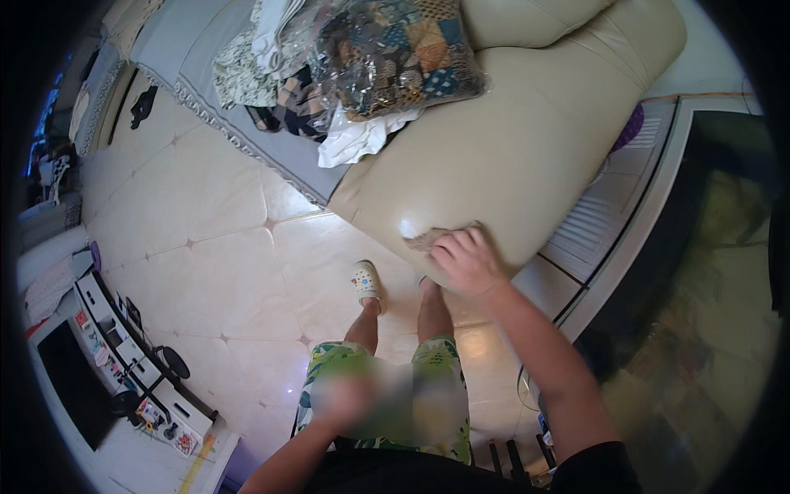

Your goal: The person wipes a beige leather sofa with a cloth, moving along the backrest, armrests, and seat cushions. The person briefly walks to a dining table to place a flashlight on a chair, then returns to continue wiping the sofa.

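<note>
My right hand (464,258) presses a crumpled brownish cloth (426,238) against the front corner of a beige leather sofa armrest (487,160). The cloth sticks out to the left of my bent fingers. My left hand (349,392) is low over my patterned shorts (441,370); it is blurred, so I cannot tell its finger position or whether it holds anything. Farther up on the sofa lie a patchwork textile in clear plastic (401,55), a white cloth (361,137) and a checked fabric (299,105).
A grey sofa cover with lace trim (247,133) drapes over the seat. A glass tank with a pale frame (648,228) stands right of the armrest. At lower left is a white TV cabinet with drawers (139,364). My foot in a cream clog (366,281) stands on tiled floor (228,265).
</note>
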Motion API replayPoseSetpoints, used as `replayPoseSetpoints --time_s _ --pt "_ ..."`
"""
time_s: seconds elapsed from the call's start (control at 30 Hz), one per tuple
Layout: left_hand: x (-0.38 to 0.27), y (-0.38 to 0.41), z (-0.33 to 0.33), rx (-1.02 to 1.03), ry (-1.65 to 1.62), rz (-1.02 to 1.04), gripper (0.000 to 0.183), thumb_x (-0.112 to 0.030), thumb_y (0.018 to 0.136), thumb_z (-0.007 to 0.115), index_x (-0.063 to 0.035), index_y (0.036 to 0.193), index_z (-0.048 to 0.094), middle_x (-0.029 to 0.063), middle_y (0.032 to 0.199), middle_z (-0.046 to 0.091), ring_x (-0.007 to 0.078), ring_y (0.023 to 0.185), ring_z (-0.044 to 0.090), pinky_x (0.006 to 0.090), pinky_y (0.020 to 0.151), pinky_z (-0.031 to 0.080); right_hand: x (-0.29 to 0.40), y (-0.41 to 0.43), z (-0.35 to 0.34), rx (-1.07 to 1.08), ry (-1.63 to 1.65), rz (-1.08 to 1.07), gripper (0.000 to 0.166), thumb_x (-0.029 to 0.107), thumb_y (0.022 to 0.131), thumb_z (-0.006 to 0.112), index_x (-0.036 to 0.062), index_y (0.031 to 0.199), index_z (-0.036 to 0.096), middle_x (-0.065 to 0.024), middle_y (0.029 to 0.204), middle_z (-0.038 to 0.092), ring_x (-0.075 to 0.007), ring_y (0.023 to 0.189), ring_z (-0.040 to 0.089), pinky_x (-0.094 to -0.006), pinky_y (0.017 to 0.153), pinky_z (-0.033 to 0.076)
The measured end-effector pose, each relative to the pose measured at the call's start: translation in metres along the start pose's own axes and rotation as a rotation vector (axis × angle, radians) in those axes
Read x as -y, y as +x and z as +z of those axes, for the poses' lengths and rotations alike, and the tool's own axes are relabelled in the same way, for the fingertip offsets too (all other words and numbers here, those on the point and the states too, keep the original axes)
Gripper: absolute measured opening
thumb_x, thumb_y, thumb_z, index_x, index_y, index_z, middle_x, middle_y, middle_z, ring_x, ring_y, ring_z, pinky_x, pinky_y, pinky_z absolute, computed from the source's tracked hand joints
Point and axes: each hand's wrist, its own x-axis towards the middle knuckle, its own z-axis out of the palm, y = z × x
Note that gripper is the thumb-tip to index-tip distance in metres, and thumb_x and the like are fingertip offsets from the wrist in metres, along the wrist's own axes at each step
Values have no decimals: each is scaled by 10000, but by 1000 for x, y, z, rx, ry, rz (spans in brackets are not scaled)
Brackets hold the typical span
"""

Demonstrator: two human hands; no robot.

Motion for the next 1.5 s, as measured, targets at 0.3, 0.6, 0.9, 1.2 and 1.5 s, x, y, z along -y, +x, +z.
replayPoseSetpoints --time_s 0.3,0.6,0.9,1.2,1.5 --pt "25 -34 82 -9 17 -125 419 -410 877 638 -76 625 648 140 569 603 353 560 621 463 533 487 -281 29 -66 -444 -684 827 156 177 797 617 57 896 627 -161 915 599 -352 883 583 -472 723 479" --pt "-56 -12 99 125 -29 -201 322 -360 874 663 -63 748 669 141 636 635 340 598 637 444 559 497 9 9 34 -150 15 126 85 156 794 601 87 835 630 -133 1004 599 -284 941 560 -400 804 488" --pt "-60 -13 100 -20 -279 -172 254 -312 849 690 -62 801 683 113 651 649 266 583 644 385 544 494 -317 50 -92 -252 -677 595 224 255 809 625 81 949 646 -97 937 617 -288 901 590 -416 838 458" --pt "-39 -34 136 169 -178 -306 285 -345 865 677 -59 869 679 112 696 675 260 626 662 386 581 512 -3 -3 30 -15 -61 47 82 149 741 580 102 785 632 -73 803 584 -240 808 558 -377 762 477" --pt "-50 -17 112 40 -372 -324 278 -296 864 704 -20 874 673 108 697 680 190 611 649 341 571 502 -285 38 -78 -230 -505 571 250 214 739 644 56 932 622 -157 963 619 -343 928 579 -480 797 459"
